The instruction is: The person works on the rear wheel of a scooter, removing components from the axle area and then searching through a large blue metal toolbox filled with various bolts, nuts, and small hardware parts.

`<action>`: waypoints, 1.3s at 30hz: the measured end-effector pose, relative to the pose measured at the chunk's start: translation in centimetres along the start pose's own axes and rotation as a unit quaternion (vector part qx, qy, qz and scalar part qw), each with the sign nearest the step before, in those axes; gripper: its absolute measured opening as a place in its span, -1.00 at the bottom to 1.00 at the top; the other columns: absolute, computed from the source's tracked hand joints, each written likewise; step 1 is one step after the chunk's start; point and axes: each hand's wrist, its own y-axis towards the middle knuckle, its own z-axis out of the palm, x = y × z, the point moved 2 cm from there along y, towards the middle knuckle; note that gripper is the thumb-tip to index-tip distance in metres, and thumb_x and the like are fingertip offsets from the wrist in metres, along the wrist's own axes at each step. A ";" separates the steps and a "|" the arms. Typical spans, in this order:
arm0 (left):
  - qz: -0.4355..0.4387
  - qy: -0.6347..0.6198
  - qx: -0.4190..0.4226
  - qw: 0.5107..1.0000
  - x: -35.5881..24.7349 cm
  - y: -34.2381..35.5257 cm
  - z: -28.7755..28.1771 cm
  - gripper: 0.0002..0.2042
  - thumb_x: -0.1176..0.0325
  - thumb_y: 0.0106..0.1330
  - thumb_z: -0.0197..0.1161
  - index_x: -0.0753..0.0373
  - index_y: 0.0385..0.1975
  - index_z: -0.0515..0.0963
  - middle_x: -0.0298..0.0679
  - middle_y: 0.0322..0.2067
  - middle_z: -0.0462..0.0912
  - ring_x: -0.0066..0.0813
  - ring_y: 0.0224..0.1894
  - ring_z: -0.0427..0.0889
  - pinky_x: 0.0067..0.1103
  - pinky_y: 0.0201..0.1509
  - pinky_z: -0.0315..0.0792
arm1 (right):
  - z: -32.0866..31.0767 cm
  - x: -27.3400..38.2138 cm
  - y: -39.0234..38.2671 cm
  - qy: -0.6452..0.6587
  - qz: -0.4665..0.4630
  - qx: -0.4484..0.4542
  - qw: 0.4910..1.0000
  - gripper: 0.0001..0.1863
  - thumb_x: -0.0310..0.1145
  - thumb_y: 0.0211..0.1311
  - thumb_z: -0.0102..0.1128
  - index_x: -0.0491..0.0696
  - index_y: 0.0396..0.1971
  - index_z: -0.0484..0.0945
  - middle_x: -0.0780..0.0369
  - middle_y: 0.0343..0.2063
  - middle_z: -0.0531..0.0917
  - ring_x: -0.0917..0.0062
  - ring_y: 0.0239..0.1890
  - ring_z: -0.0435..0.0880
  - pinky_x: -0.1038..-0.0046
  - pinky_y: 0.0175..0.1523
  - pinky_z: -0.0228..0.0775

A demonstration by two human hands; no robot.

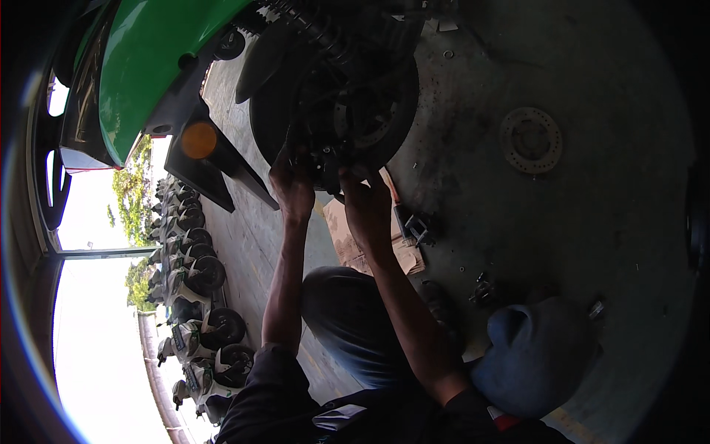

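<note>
Both my hands are at the lower side of a scooter's wheel (403, 122), around a dark metal part (326, 157) that looks like a brake caliper. My left hand (294, 189) grips its left side, the fingers curled up behind it and partly lost in shadow. On its right side, my right hand (364, 200) has thumb and fingers closed against it. A slotted brake disc (379, 135) shows dimly on the wheel just above. Whether a small tool or bolt is between my fingers is too dark to see.
The scooter's green body panel (159, 74) with an orange reflector (199, 140) hangs at upper left. Under my hands lies cardboard (351, 237), with a metal bracket-like part (419, 229) beside it. A loose brake disc (531, 140) and small parts (482, 288) lie on the floor. Parked scooters (200, 274) line the left.
</note>
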 end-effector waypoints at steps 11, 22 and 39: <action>0.016 0.219 -0.115 0.969 1.1 1.7 1.1 -0.67 0.35 0.49 0.13 0.32 0.16 0.57 0.09 -0.21 0.77 -0.19 -0.20 0.80 -0.34 -0.14 0.58 | 3.6 -4.5 4.5 0.033 -0.087 0.019 0.996 -0.64 -0.34 0.54 0.06 -0.23 0.15 0.57 0.05 -0.02 0.72 0.39 0.03 0.69 0.36 0.18 0.44; 0.072 0.209 -0.038 0.974 1.3 1.7 2.2 -0.52 0.15 0.29 0.48 0.38 0.05 0.57 0.04 -0.16 0.78 -0.06 -0.05 0.78 -0.29 -0.03 0.60 | 2.2 -5.2 9.7 0.024 -0.088 0.053 0.994 -0.62 -0.34 0.52 0.03 -0.22 0.19 0.54 -0.05 -0.06 0.70 0.19 -0.01 0.71 0.28 0.12 0.46; 0.034 0.224 -0.005 0.974 1.1 3.2 4.1 -0.29 0.15 0.19 0.54 0.33 0.24 0.34 0.15 -0.10 0.75 0.13 -0.01 0.75 -0.21 -0.04 0.66 | 0.5 -1.1 8.1 -0.042 -0.044 -0.013 0.998 -0.62 -0.40 0.43 0.18 -0.21 0.17 0.54 -0.01 0.04 0.70 0.23 0.11 0.68 0.28 0.22 0.47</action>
